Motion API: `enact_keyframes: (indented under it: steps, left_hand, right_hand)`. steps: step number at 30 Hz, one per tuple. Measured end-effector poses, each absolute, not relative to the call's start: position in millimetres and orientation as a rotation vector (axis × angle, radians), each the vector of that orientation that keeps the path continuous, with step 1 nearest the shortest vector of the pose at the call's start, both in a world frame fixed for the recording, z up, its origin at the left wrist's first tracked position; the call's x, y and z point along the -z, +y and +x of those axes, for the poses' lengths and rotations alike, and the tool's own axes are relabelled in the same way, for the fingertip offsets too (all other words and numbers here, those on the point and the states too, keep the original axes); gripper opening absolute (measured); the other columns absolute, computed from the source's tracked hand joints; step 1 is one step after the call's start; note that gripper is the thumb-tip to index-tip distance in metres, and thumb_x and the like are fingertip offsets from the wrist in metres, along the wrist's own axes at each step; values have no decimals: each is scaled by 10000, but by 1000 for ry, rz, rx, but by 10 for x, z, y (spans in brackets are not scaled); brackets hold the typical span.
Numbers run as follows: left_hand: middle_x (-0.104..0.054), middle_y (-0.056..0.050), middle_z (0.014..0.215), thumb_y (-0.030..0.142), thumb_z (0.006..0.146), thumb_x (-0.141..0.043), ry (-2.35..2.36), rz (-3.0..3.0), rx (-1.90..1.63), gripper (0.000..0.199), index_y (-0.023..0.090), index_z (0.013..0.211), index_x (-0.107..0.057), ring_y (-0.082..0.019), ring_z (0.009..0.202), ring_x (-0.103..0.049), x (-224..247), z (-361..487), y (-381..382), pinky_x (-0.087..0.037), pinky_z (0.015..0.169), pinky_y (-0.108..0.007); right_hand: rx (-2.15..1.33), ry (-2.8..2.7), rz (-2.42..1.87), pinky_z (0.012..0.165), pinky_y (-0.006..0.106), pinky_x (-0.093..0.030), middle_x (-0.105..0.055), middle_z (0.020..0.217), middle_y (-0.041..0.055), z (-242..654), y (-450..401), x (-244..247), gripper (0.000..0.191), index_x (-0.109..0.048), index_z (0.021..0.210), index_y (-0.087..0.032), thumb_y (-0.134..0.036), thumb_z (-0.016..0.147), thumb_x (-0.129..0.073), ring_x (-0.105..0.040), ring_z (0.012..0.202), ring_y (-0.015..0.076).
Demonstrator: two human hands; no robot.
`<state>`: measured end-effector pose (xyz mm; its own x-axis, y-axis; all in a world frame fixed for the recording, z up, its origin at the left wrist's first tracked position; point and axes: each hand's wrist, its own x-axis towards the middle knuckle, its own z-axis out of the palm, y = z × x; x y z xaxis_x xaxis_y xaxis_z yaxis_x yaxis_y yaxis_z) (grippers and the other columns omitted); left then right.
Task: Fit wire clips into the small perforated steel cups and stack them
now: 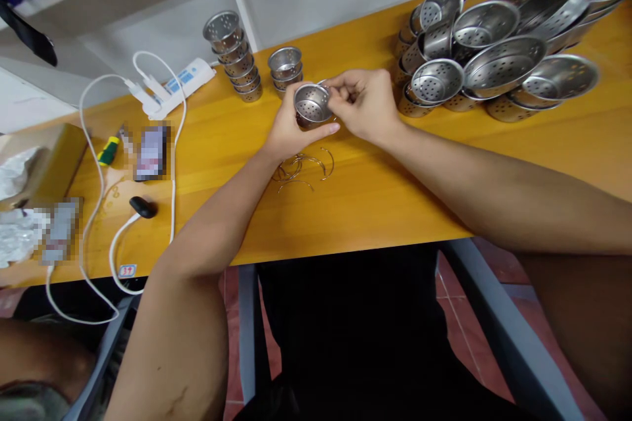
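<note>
A small steel cup (313, 105) with a perforated bottom is held over the table, its mouth tilted toward me. My left hand (291, 125) wraps around its left side and underside, the thumb stretched along the near side. At the cup's right rim, my right hand (363, 105) is closed in a pinch on a thin metal wire, mostly hidden by the fingers. Several loose curved wires (301, 168) lie on the table just below the cup. Behind it stands a short stack of similar cups (285, 66), with a taller stack (234, 56) to its left.
Many perforated steel cups (437, 82) crowd the table (395, 191) at the right. On the left are a power strip (180, 85) with white cables, a yellow-green-handled tool (108, 151), two blurred phone-like objects (152, 151), a black gadget (143, 206) and a cardboard box (59, 164).
</note>
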<state>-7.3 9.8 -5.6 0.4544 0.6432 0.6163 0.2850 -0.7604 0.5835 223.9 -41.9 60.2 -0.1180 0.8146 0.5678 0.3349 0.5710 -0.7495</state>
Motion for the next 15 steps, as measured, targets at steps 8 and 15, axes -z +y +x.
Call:
enact_keyframes:
  steps: [8,15]
  left_hand:
    - [-735,-118,1513,928,937,-882,808,2267,-1227,997,301,1618,-510,-322,1447,-786,-31,-66,6,-608,1352,-539]
    - [-791,-50,1339,1009,986,-735,752,2118,-1228,854,304,1462,-663,-242,1228,-833,-55,-110,63,-674,1238,-506]
  right_hand:
    - [-597,-1661,-903,790,521,-657,-670,774,35,2197,-455,-627,396,-889,1152,-304,-681,1038,-925,-655,714,299]
    - [-1040,-1733,-769,621,470,-604,-830,981,63,2303,-518,-832,749,-855,1070,-362,-1073,846,-928,-675,704,272]
